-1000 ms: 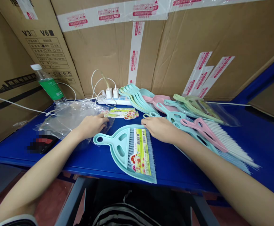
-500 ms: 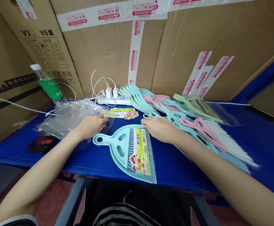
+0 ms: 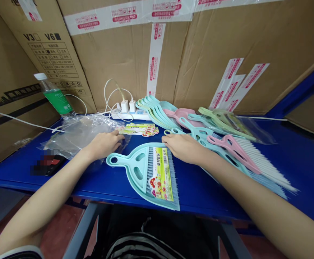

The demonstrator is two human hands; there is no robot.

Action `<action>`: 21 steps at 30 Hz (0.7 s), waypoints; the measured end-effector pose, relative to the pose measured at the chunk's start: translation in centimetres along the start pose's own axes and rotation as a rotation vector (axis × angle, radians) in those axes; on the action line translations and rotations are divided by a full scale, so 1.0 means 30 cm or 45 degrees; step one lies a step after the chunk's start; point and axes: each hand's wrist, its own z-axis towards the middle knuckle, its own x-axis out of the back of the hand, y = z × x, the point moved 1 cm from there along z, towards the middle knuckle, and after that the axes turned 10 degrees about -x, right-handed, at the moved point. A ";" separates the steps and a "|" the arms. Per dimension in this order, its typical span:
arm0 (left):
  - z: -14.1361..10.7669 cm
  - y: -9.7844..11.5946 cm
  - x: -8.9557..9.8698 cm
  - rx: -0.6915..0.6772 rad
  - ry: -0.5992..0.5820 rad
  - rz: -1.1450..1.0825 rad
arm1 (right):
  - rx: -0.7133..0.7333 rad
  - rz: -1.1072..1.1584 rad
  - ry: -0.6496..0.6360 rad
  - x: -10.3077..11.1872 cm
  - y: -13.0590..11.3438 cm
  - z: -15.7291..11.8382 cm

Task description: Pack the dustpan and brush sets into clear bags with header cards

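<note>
A light blue dustpan [image 3: 135, 169] lies flat on the blue counter [image 3: 65, 183], near the front edge. A little brush [image 3: 172, 183] sits in it, with a bright paper label [image 3: 160, 178] on top. The right hand [image 3: 182, 148] lies at the dustpan's 1 o'clock and touches its top rim, but it does not squeeze. The left hand [image 3: 104, 145] is at the dustpan's 10 o'clock, lying on a clear plastic bag [image 3: 78, 135]. The hands are apart, and neither one is clamped on anything. At 3 o'clock, more dustpans and brushes lie in a messy pile, with a pink dustpan [image 3: 227, 144] on top. At 12 o'clock, a neat row of pale green and blue dustpans [image 3: 157, 111] leans together, and a few paper labels [image 3: 138, 129] lie just in front of it. Behind the labels is a white power strip [image 3: 130, 115] with two chargers [image 3: 124, 106] plugged in. At 10 o'clock stands a water bottle [image 3: 55, 99], with big cardboard boxes [image 3: 119, 64] behind everything.
</note>
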 end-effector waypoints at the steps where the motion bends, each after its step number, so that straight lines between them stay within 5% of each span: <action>1: -0.001 0.001 0.002 -0.001 0.001 0.003 | 0.001 0.001 0.001 0.000 0.000 0.000; 21: -0.001 0.005 0.003 -0.027 -0.036 0.016 | 0.007 -0.008 0.006 -0.001 -0.005 -0.002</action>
